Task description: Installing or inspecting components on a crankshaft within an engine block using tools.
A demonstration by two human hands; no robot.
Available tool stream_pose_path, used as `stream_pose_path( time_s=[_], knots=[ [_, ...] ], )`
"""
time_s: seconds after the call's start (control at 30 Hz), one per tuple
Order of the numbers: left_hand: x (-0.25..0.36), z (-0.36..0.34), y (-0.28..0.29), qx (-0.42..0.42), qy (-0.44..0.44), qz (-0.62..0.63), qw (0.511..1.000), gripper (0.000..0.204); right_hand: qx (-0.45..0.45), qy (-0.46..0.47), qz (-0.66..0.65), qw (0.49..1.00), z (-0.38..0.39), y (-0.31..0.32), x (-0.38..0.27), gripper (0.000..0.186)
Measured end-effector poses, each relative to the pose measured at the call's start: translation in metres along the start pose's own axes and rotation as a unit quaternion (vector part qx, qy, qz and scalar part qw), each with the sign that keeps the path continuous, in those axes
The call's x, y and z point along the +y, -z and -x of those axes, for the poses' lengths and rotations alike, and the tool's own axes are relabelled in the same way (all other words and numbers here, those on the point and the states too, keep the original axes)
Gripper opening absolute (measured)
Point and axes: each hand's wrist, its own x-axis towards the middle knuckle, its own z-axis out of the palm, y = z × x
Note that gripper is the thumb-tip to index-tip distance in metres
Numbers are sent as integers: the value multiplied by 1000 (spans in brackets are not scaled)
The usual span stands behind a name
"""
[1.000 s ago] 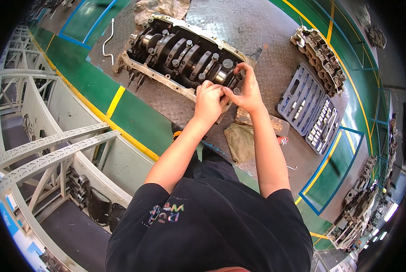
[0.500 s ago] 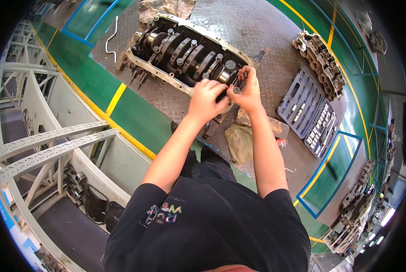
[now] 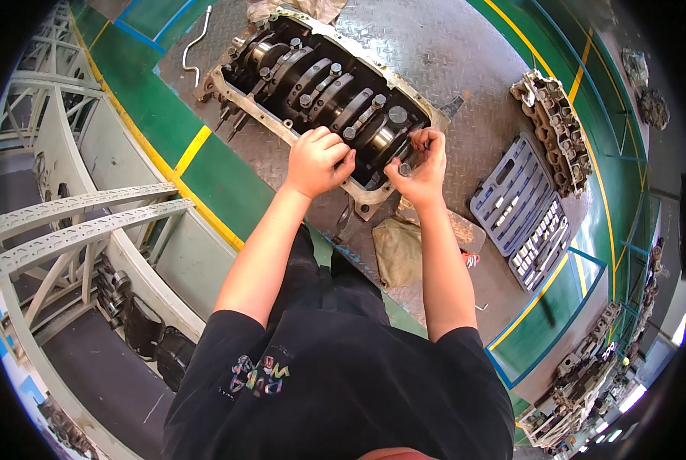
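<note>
An engine block [image 3: 278,126] lies open side up on the metal plate, its crankshaft [image 3: 376,142] and several bolts showing inside. Over the block's near right end, my right hand [image 3: 427,176] pinches a bolt [image 3: 404,169], whose round head shows beside the thumb. My left hand [image 3: 316,162] is curled closed at the block's near rail, left of the right hand; whether anything is inside its fingers is hidden.
A socket set in a case [image 3: 525,205] lies open at right, beside a cylinder head [image 3: 555,138]. Near the block are a folded cloth [image 3: 398,249] and a wooden board [image 3: 465,230]. A bent metal bar [image 3: 197,46] lies far left. Grey metal racks [image 3: 82,199] stand at left.
My left hand has drawn away to the left from my right hand, and its fingers have curled in. The right hand stays at the block's end with the bolt. The view has shifted slightly.
</note>
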Motion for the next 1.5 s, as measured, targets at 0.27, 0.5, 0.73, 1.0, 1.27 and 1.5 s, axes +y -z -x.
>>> stream_pose_path(
  time_s=[0.27,0.5,0.73,1.0,1.27,1.5],
  knots=[
    [-1,-2,4,-22,0,-32,999,14,-11,12,32,999,-3,1,0,55],
    [-5,-5,-1,-34,19,-37,999,15,-34,39,-19,998,-12,0,2,52],
    [-9,1,2,-19,33,-10,999,16,-10,57,-64,996,-7,-6,1,55],
    [-10,4,0,-11,31,-11,999,15,-51,34,-63,996,-14,-5,-1,55],
    [-7,4,0,-13,34,-9,999,19,-4,53,-68,996,-4,-6,3,57],
    [0,0,-1,-21,27,-6,999,16,22,25,-89,996,-5,-4,9,58]
  ],
)
